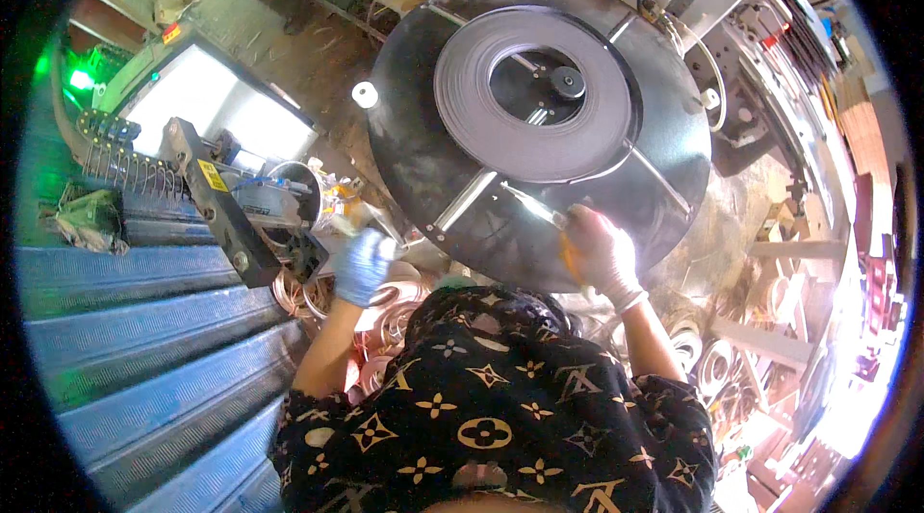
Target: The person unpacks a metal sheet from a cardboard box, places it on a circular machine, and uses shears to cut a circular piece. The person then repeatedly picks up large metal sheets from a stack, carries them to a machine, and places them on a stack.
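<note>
My right hand point(599, 251), in a pale work glove, is closed around the orange handle of a pair of scissors point(534, 205). The metal blades point up and left over the near part of a large black round turntable point(414, 147). On that turntable lies a wide flat coil of grey-brown strip point(467, 104), wound in many turns around an open centre. My left hand point(366, 265), in a bluish-white glove, is left of the turntable's near edge. Motion smears its fingers, and I cannot make out whether they hold anything.
At left stand a dark metal arm point(226, 215) with a yellow label and a brightly lit panel point(183, 99). Blue ribbed panels point(144, 349) fill the lower left. Loose strip coils point(712, 364) lie at lower right. White rollers point(365, 94) stand by the turntable's rim.
</note>
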`<action>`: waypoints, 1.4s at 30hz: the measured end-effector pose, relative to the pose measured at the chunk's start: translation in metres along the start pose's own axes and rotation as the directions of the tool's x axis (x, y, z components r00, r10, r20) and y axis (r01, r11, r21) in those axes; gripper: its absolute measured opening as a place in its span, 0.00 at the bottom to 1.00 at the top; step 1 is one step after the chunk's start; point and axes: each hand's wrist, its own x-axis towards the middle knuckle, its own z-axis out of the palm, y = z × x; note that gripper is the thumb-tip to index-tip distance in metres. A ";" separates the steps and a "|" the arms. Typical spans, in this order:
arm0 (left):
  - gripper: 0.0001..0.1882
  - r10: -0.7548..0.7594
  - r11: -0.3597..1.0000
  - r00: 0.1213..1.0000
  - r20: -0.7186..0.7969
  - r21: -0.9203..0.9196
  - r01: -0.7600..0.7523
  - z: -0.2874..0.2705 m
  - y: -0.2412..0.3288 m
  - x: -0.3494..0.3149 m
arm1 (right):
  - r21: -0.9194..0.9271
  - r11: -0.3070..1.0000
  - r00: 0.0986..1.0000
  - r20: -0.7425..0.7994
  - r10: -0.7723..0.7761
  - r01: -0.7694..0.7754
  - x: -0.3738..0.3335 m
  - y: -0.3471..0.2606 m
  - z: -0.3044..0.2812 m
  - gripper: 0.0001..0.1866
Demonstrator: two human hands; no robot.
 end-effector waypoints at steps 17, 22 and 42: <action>0.20 -0.287 -0.477 0.723 0.628 -0.748 0.461 0.053 0.078 0.019 | 0.267 0.914 0.906 0.214 -0.365 0.305 0.028 -0.141 0.019 0.28; 0.17 -0.470 -0.509 0.659 0.587 -0.790 0.341 0.033 0.047 0.056 | -0.073 0.973 0.972 0.104 -0.209 0.217 0.056 -0.084 -0.034 0.20; 0.15 -0.526 -0.409 0.699 0.484 -0.865 0.290 0.011 -0.200 0.334 | -0.433 0.898 0.995 0.034 0.095 -0.071 0.091 0.003 0.013 0.08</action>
